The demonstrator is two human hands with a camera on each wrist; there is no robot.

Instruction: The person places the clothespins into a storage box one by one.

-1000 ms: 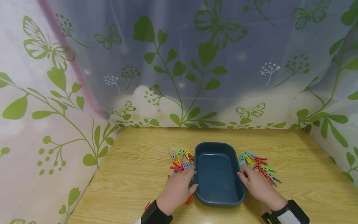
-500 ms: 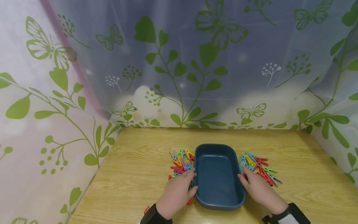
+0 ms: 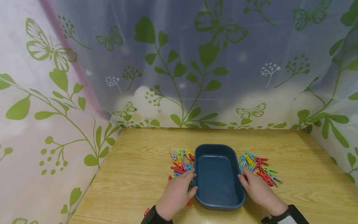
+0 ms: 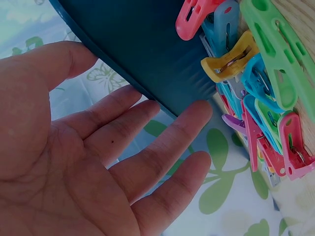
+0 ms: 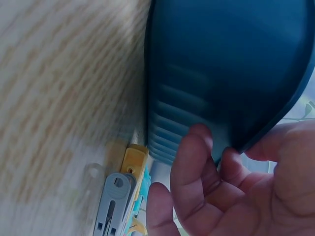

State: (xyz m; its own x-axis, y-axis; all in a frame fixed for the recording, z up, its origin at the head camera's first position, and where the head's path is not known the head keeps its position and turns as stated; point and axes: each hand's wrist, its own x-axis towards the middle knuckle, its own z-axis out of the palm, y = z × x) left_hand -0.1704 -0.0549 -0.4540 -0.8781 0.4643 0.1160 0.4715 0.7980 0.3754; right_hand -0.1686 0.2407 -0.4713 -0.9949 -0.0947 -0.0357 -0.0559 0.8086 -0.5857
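Observation:
A dark blue rectangular plastic tub [image 3: 218, 177] rests on the wooden table between two heaps of clothes pegs. At its left side my left hand [image 3: 177, 191] has fingers spread and fairly straight, their tips against the outer wall and rim. My right hand [image 3: 260, 189] is at the opposite side; its thumb and bent forefinger meet at the rim, pinching it, while other fingers curl beside the outer wall [image 5: 182, 103]. Colourful clothes pegs [image 4: 275, 78] lie close beyond the left fingertips. A grey peg [image 5: 113, 201] and a yellow one lie near the right fingers.
The left heap of pegs [image 3: 179, 169] is partly hidden by the left hand. Another heap [image 3: 261, 168] spreads right of the tub. A small red tag [image 3: 146, 211] shows near the left wrist. A leaf-and-butterfly curtain [image 3: 173, 62] borders the wooden table [image 3: 134, 165].
The tub has shifted very slightly toward the person, with both hands staying at its sides. The pegs look unchanged.

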